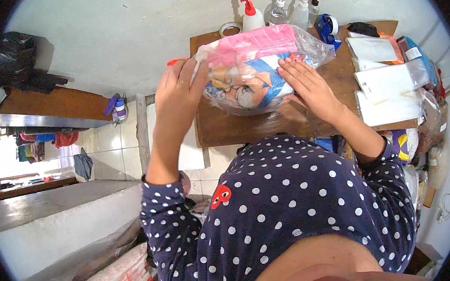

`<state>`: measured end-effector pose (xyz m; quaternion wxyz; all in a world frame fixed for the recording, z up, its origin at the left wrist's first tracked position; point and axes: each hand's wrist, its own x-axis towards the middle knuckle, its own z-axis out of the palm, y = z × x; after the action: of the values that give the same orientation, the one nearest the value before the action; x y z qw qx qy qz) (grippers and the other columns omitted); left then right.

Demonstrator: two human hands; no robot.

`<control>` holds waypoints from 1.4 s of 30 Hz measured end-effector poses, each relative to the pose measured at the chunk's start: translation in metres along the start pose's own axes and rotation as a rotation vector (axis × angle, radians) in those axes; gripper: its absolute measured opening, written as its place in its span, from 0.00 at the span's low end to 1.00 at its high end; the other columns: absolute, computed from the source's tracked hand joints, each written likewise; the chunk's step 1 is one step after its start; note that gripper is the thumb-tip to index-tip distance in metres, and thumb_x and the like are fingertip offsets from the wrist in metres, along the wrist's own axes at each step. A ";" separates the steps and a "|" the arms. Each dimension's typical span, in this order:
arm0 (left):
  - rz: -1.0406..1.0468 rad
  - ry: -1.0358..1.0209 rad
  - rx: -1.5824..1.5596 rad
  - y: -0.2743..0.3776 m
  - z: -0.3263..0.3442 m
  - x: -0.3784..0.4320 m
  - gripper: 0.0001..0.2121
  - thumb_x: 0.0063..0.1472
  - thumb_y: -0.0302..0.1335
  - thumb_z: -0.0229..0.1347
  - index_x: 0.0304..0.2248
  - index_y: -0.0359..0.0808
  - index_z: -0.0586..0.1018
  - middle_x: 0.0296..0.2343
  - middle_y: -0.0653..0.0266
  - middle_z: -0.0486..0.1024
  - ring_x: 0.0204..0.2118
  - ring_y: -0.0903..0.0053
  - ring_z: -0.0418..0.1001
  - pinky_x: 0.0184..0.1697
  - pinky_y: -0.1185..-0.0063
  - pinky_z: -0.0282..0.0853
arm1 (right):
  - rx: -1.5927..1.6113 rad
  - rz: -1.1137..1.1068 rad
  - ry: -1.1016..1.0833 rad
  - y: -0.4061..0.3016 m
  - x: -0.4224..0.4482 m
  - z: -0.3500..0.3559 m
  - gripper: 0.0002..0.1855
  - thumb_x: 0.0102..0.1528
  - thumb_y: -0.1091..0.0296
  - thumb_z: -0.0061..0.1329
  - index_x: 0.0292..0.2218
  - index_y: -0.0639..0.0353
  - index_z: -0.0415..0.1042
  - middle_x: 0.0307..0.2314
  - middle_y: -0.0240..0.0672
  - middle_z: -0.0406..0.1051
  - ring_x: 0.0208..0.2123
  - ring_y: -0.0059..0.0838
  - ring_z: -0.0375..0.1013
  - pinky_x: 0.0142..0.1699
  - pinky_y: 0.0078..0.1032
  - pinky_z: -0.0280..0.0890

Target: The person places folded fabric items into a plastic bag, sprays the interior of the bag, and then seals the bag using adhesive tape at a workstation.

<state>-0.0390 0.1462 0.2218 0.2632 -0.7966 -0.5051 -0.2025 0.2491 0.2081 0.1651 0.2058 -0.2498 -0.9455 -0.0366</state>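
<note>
A clear plastic bag [313, 50] holds folded fabric, a pink piece [255, 43] above a blue, white and orange piece with a printed cartoon figure [250, 85]. My left hand [179, 82] grips the bag's left end, its fingers bent over the edge. At the lower right of the package, the fingers of my right hand [305, 82] lie spread across the plastic, with the thumb lower at its near edge. A small orange-red item [173, 62] sticks out behind my left fingers; most of it is hidden. The package is above a brown wooden table [232, 130].
Along the wall stand a white spray bottle with red trigger [253, 19], several pump and spray bottles [279, 13], a tape roll [230, 29] and a blue tape dispenser [328, 31]. Stacks of clear plastic sleeves [384, 80] lie at right. A black plastic bag [16, 58] is at far left.
</note>
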 end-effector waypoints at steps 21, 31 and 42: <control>0.133 -0.201 -0.271 0.022 0.014 -0.034 0.14 0.45 0.25 0.51 0.35 0.31 0.71 0.30 0.63 0.69 0.34 0.73 0.69 0.36 0.77 0.66 | 0.127 -0.070 -0.036 0.018 0.004 0.000 0.31 0.46 0.64 0.44 0.51 0.60 0.54 0.51 0.39 0.53 0.54 0.37 0.52 0.59 0.34 0.45; 0.134 -0.147 -0.153 0.065 0.040 0.025 0.11 0.49 0.33 0.52 0.28 0.33 0.71 0.24 0.63 0.69 0.27 0.75 0.71 0.26 0.79 0.68 | 0.103 -0.072 -0.030 0.017 0.006 0.000 0.32 0.45 0.62 0.46 0.51 0.60 0.54 0.51 0.39 0.53 0.54 0.37 0.51 0.59 0.34 0.45; 0.024 -0.008 -0.278 0.073 0.057 0.004 0.13 0.49 0.30 0.51 0.34 0.31 0.71 0.26 0.59 0.70 0.31 0.70 0.71 0.31 0.77 0.69 | 0.058 -0.126 -0.054 -0.010 0.001 -0.013 0.32 0.45 0.65 0.46 0.51 0.61 0.54 0.50 0.40 0.56 0.52 0.35 0.55 0.57 0.33 0.49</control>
<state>0.0325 0.1586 0.1639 0.1505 -0.8322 -0.4635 -0.2643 0.2484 0.1973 0.1775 0.1847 -0.1844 -0.9652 -0.0154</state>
